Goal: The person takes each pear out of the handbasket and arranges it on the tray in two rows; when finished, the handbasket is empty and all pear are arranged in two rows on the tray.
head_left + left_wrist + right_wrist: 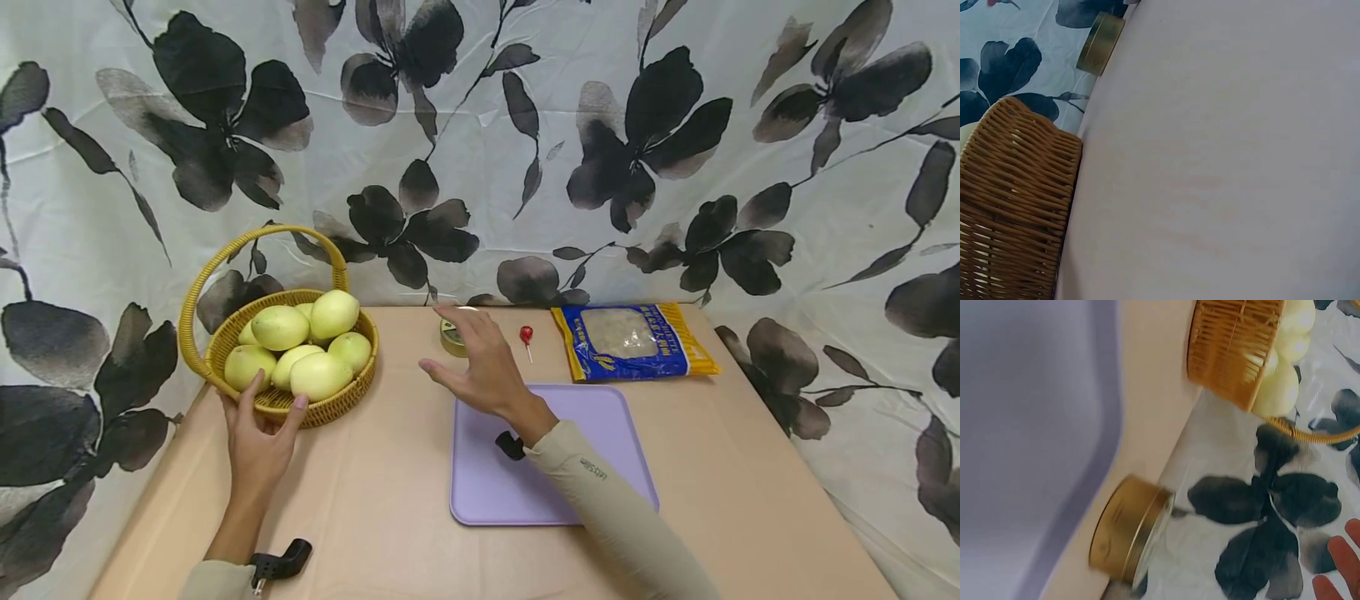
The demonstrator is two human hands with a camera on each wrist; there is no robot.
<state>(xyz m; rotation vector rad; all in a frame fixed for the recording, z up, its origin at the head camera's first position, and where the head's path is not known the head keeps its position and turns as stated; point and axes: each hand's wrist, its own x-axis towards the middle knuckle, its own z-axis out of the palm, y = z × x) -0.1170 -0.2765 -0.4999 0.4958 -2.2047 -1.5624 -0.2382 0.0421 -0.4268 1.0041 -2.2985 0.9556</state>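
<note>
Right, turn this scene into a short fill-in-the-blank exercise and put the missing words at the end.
1. The hand at the near side of the wicker basket is the person's ____ one.
2. The candy end of the lollipop is coloured ____.
3. The right hand partly hides the round tin in the head view, and its forearm passes over a flat purple ____.
4. In the head view, the blue-and-yellow packet lies to the ____ of the lollipop.

Missing words: left; red; tray; right.
</note>
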